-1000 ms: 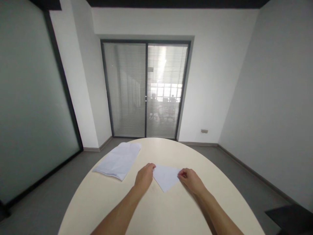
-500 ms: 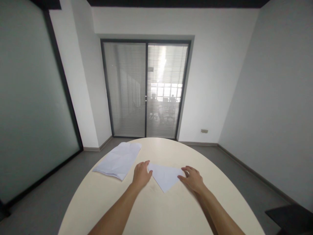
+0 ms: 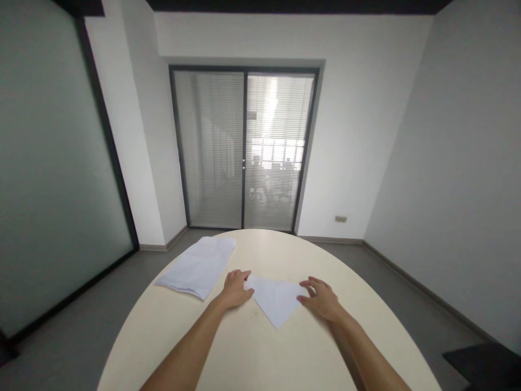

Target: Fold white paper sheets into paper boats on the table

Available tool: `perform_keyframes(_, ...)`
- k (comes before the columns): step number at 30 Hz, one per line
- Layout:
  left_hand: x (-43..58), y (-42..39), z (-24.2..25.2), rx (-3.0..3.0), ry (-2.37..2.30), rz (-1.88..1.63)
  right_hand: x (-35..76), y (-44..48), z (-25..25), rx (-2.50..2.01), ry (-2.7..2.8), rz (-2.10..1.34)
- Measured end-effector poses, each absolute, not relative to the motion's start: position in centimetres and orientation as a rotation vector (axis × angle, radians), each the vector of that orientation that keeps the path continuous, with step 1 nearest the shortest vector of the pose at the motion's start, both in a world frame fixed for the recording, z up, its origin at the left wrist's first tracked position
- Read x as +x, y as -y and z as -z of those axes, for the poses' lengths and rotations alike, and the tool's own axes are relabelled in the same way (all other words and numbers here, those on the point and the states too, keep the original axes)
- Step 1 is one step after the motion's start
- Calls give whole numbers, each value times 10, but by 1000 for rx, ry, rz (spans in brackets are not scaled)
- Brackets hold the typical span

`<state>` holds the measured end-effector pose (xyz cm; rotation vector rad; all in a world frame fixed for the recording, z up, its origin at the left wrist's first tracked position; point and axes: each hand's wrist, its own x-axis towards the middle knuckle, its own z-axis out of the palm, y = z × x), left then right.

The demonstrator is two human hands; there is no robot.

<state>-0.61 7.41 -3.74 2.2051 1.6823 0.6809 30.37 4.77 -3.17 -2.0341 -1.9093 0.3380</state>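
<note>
A white sheet of paper (image 3: 275, 300), folded into a triangle, lies on the round table with one point toward me. My left hand (image 3: 236, 288) holds its left corner, fingers along the far side and thumb on the near side. At the right corner, my right hand (image 3: 321, 298) has hold of the paper in the same way, fingers curved and thumb close to the edge. The very tips of both corners are hidden by my fingers.
A stack of white paper (image 3: 199, 266) lies at the left edge of the cream round table (image 3: 252, 358). Beyond the table stands a glass door (image 3: 211, 163) with blinds. A dark flat object (image 3: 480, 364) is at the lower right.
The folded paper has shifted slightly toward me, its near point now lower and a bit further right. Both hands have moved slightly with it, keeping to its corners. The stack stays put.
</note>
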Motion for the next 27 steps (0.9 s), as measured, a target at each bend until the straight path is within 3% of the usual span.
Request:
perform_keyframes(14,-13,-78,47,2144,-1481,-928,309,-53,41,-2010,2009,-374)
perform_keyframes(27,-15,-73,41,2153,-1428,-887,301,-43,31,-1592,1966,-567)
